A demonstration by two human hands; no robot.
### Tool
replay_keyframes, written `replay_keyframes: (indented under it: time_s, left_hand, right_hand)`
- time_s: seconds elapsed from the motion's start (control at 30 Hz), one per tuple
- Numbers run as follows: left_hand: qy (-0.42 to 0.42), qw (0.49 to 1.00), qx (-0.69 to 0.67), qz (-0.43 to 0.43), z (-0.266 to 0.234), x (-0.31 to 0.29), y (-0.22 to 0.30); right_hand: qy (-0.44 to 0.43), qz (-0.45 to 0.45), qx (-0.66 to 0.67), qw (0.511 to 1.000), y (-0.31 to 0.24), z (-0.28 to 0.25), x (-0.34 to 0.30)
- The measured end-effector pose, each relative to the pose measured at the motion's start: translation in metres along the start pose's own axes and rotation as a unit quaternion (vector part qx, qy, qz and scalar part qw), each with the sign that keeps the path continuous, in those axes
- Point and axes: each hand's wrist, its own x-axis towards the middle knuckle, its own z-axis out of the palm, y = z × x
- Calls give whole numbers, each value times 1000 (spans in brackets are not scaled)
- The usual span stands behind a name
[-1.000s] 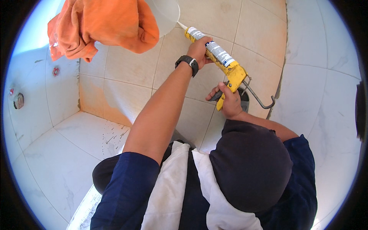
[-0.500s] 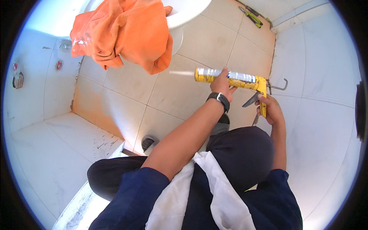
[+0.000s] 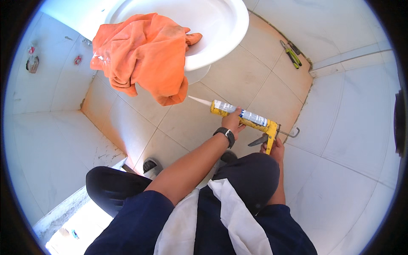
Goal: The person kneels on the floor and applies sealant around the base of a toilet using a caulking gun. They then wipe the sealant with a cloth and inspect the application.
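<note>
I hold a yellow caulking gun (image 3: 250,120) with a cartridge in it over the beige floor tiles. My left hand (image 3: 233,122), with a black watch on the wrist, grips the cartridge tube near its front. My right hand (image 3: 276,148) is wrapped round the yellow handle and trigger at the back. The white nozzle (image 3: 199,100) points left toward the base of a white toilet (image 3: 221,34). An orange cloth (image 3: 144,59) hangs over the toilet's rim, its lower edge close to the nozzle tip.
Pliers with green-yellow handles (image 3: 291,54) lie on the floor by the far wall joint. White tiled walls stand left and right. My dark-trousered knees (image 3: 250,178) and a white cloth (image 3: 233,216) on my lap fill the lower middle.
The view has tilted down and the toilet has come into sight. The caulking gun has swung from pointing up-left to lying nearly level, lower over the floor, with both hands still on it.
</note>
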Motion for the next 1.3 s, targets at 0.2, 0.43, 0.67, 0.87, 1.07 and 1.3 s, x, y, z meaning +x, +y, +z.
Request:
replay_keyframes:
  time_s: [0.2, 0.43, 0.67, 0.87, 1.07, 1.3]
  left_hand:
    - [-122, 981, 149, -22, 24, 19, 3]
    - [-253, 857, 446, 42, 24, -3, 51]
    - [-185, 530, 813, 154, -38, -148, 168]
    - [-104, 576, 796, 152, -72, -259, 226]
    - [108, 592, 784, 156, -123, -280, 260]
    - [149, 664, 673, 289, -145, -338, 288]
  right_hand:
    - [82, -64, 51, 993, 4, -3, -2]
    - [179, -131, 102, 970, -32, 24, 83]
    - [311, -172, 23, 935, -85, 18, 177]
    - [375, -46, -584, 718, -112, 25, 140]
    - [177, -247, -691, 655, -130, 107, 124]
    - [-114, -266, -730, 620, -75, 204, 211]
